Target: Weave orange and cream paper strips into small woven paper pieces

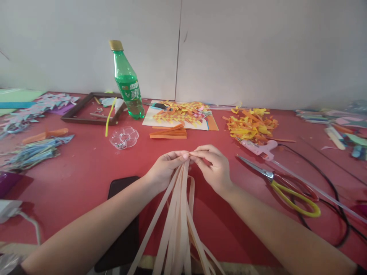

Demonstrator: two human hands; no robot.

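Observation:
A bundle of long pale peach paper strips (179, 206) hangs down from my fingers past the table's front edge. My left hand (166, 168) pinches the gathered top ends between thumb and forefinger. Close against it, my right hand (213, 166) has its thumb and fingers pressed together on the same ends. The fingertips of both hands nearly meet, so the very tips of the strips are mostly hidden. One strip loops beneath my right hand. A black phone (123, 225) lies partly under my left forearm.
On the red table (94, 164) are red-and-yellow-handled scissors (272, 179), a pink glue gun (260, 148) with a black cord, orange paper strips (169, 132), a yellow-orange paper pile (252, 124), a clear flower-shaped dish (124, 138), a green bottle (127, 82) and a brown tray (91, 121).

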